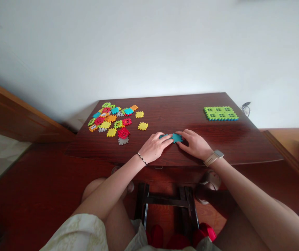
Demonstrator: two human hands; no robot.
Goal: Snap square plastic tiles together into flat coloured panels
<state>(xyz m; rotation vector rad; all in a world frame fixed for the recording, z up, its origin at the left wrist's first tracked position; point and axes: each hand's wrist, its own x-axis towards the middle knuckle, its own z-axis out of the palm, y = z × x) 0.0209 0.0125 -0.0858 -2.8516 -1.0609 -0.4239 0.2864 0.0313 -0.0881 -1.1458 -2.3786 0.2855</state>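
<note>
Near the front of the dark wooden table (191, 120), two blue puzzle tiles (177, 138) with toothed edges lie side by side, partly covered by fingers. My left hand (155, 145) rests on the left tile, its thumb and fingers closed about it and its fingertips reaching the seam. From the right, my right hand (195, 143) grips the right tile between thumb and fingers. Whether the teeth are fully interlocked cannot be made out.
A loose pile of toothed tiles (110, 118) in several colours spreads over the table's left side. Two yellow tiles (142, 126) lie apart from it. At the back right sits a joined green panel (221, 113) with window openings, blue underneath. A black cable (246, 108) hangs beyond the right edge.
</note>
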